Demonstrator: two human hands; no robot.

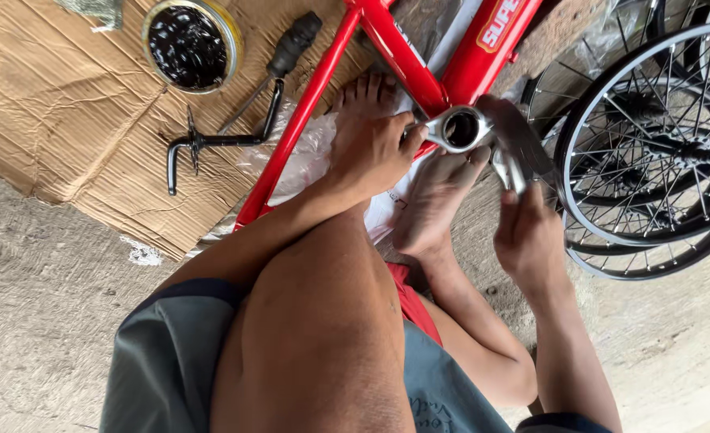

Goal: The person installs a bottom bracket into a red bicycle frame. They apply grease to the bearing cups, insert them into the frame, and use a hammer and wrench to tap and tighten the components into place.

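On cardboard (pixel 66 104): glossy red frame (pixel 483 48).

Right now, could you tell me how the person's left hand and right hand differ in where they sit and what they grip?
The left hand rests on the red bicycle frame, fingers curled beside the round metal shell; the right hand sits off the frame, nearer the spoked wheels. The left hand touches the frame itself; the right hand is closed round a metal tool reaching to that shell. Both are bare and work at the same shell.
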